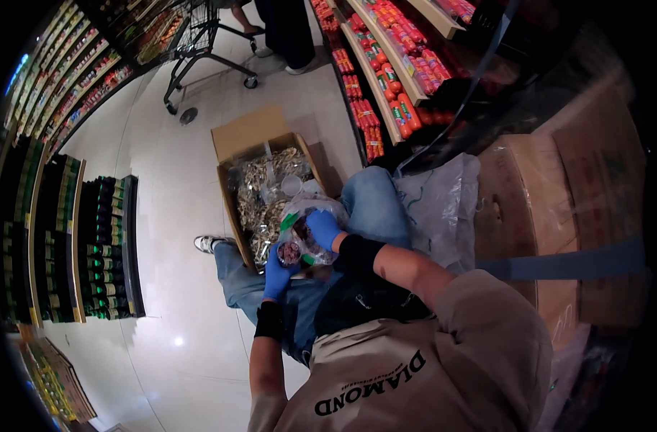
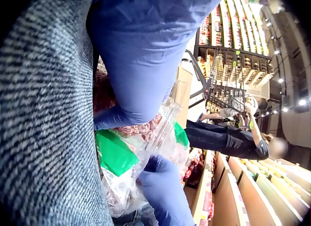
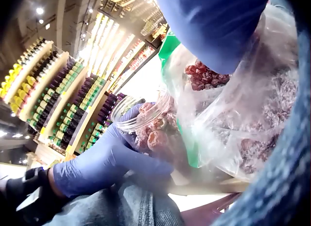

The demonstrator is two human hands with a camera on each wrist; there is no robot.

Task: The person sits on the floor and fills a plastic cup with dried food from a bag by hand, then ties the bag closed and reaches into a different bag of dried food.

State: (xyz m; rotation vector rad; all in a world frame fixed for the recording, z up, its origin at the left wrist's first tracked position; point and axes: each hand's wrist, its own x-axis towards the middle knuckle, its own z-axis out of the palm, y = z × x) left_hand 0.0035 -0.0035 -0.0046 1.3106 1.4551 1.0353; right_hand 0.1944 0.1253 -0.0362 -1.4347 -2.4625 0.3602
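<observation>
My left hand (image 1: 276, 277), in a blue glove, grips a clear round jar (image 3: 138, 116) by its side. Wrinkled, reddish dried fruit (image 3: 158, 138) fills the jar, whose open mouth shows in the right wrist view. Beside it a clear plastic bag (image 3: 209, 121) with green patches (image 2: 116, 153) holds more dark red, sugary-looking dried fruit (image 3: 206, 79). The gloved right hand (image 1: 322, 227) reaches into the mouth of this bag; its fingertips are hidden there, and I cannot tell what they hold. Jar and bag sit close together between the person's knees.
An open cardboard box (image 1: 249, 133) in front contains many small, shiny packets and a clear round tub (image 1: 291, 185). Stacked cartons (image 1: 515, 194) and a crumpled plastic sheet (image 1: 443, 209) lie at the right. Shelves (image 1: 109, 245) flank the floor; a cart (image 1: 206, 54) and another person stand ahead.
</observation>
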